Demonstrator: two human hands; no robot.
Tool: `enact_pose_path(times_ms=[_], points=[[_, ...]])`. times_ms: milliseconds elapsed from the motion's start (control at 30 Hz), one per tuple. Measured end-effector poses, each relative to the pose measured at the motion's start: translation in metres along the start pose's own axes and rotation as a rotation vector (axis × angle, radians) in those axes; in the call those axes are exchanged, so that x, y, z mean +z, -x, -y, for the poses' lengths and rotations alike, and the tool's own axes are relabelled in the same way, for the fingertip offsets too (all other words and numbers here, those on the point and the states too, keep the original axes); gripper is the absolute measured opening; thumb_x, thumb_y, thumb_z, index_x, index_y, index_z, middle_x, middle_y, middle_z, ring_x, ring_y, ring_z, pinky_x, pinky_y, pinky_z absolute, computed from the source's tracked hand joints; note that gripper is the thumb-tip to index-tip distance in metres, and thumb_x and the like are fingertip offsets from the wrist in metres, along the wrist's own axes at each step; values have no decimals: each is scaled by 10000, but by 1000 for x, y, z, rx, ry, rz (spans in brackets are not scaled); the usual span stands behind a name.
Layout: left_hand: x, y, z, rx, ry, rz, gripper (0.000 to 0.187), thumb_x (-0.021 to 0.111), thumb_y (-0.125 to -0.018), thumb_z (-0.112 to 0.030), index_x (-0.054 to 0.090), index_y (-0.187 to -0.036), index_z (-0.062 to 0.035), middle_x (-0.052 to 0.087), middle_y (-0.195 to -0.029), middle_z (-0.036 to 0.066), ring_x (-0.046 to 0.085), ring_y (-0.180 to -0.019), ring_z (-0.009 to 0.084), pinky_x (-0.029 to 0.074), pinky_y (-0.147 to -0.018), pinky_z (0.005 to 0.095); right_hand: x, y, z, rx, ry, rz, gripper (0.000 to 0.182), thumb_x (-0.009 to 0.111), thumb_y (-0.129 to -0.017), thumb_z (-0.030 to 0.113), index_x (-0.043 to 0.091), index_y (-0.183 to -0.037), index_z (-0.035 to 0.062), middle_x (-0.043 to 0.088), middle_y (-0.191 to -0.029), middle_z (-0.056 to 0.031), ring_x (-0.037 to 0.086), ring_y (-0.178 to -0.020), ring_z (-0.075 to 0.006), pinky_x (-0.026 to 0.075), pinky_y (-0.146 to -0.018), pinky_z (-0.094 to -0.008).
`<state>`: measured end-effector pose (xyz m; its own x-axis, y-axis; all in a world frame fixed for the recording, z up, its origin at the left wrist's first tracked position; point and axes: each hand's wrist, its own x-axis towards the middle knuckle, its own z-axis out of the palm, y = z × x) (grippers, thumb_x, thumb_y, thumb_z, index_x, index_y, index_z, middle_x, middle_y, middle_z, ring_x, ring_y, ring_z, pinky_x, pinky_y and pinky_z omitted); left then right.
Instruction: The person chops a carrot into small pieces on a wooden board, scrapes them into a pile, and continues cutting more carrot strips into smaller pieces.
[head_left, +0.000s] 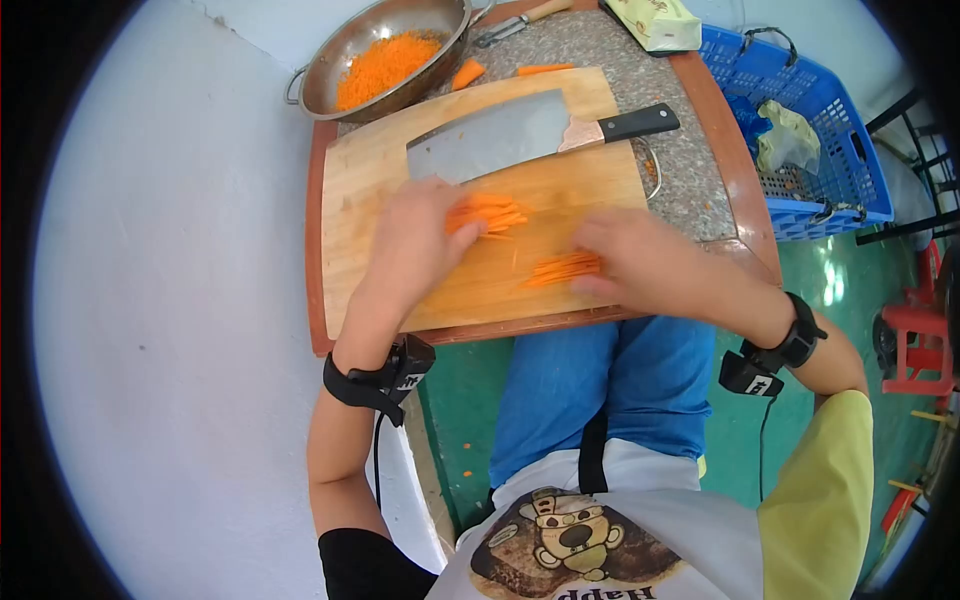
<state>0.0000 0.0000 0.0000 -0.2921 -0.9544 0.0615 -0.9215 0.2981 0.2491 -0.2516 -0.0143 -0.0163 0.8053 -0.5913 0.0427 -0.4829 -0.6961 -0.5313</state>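
On the wooden cutting board (pixel 450 300), my left hand (pixel 425 225) is closed around the left end of a bundle of carrot strips (pixel 495 213). To the right, my right hand (pixel 625 255) has its thumb and fingers closed on the right end of a second bunch of carrot strips (pixel 558 268). Both bunches lie on the board, apart from each other. Above them rests a cleaver (pixel 500 135) with a black handle, its blade lying flat and pointing left, close to my left fingertips.
A metal pan (pixel 345 65) with chopped carrot stands at the back left. Carrot pieces (pixel 467 74) and a wooden-handled peeler (pixel 520 24) lie behind the board. A blue basket (pixel 840 110) is beyond the table's right edge, with a red stool (pixel 918 345) farther right.
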Motion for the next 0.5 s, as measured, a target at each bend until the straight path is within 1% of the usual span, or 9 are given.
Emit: enact_pose_path(times_ms=[67, 167, 200, 267, 300, 367, 400, 467, 500], points=[[2, 4, -6, -21, 35, -190, 179, 695, -773, -140, 662, -882, -1, 625, -861, 143, 584, -833, 307, 460, -765, 373, -15, 2, -5, 20, 12, -41, 148, 648, -782, 157, 588, -877, 61, 575, -932, -123, 574, -899, -319, 470, -793, -429], [7, 7, -12, 10, 15, -314, 150, 677, -780, -112, 657, -879, -1, 619, -851, 143, 587, -806, 302, 464, -727, 370, -33, -12, -21, 123, 59, -88, 138, 633, -783, 129, 572, -878, 49, 565, -918, -116, 565, -888, -316, 458, -764, -430], [8, 10, -16, 5, 19, -310, 150, 677, -780, -112, 657, -879, -1, 619, -851, 143, 587, -806, 302, 464, -727, 370, -34, -16, -29, 123, 56, -81, 138, 633, -783, 129, 572, -878, 49, 565, -918, -116, 565, -888, -316, 458, -764, -430], [10, 13, -21, -19, 112, -272, 121, 659, -787, -84, 648, -873, 0, 614, -821, 138, 590, -774, 292, 463, -690, 359, -30, -27, -47, 11, 356, -365, 209, 648, -754, 107, 549, -927, 45, 562, -909, -112, 566, -890, -309, 451, -751, -423], [14, 13, -18, -21, 112, -274, 121, 659, -787, -84, 648, -873, 0, 614, -821, 138, 590, -774, 292, 463, -690, 359, -26, -33, -55, 9, 358, -364, 209, 648, -754, 107, 549, -927, 45, 562, -909, -112, 566, -890, -309, 451, -751, -423], [23, 11, -7, -19, 7, -357, 94, 651, -788, -64, 637, -855, 1, 603, -777, 125, 583, -712, 268, 459, -669, 349, -20, -44, -68, -86, 581, -389, 289, 650, -724, 68, 525, -984, 48, 561, -901, -108, 566, -909, -303, 450, -760, -411], [21, 11, -8, -17, 4, -361, 94, 651, -788, -64, 637, -855, 1, 603, -777, 125, 583, -712, 268, 459, -669, 349, -21, -50, -70, -88, 582, -393, 289, 650, -724, 68, 525, -984, 48, 561, -901, -108, 566, -909, -303, 450, -760, -411], [19, 14, -14, -67, 171, -359, 74, 641, -797, -54, 637, -850, -2, 589, -745, 111, 566, -662, 243, 459, -649, 337, -21, -61, -70, -15, 617, -179, 348, 627, -714, 31, 488, -1032, 53, 570, -915, -120, 586, -904, -317, 461, -758, -425], [17, 16, -16, -65, 171, -358, 74, 641, -797, -54, 637, -850, -2, 589, -745, 111, 566, -662, 243, 459, -649, 337, -24, -69, -70, -14, 617, -180, 348, 627, -714, 31, 488, -1032, 53, 570, -915, -120, 586, -904, -317, 461, -758, -425]])
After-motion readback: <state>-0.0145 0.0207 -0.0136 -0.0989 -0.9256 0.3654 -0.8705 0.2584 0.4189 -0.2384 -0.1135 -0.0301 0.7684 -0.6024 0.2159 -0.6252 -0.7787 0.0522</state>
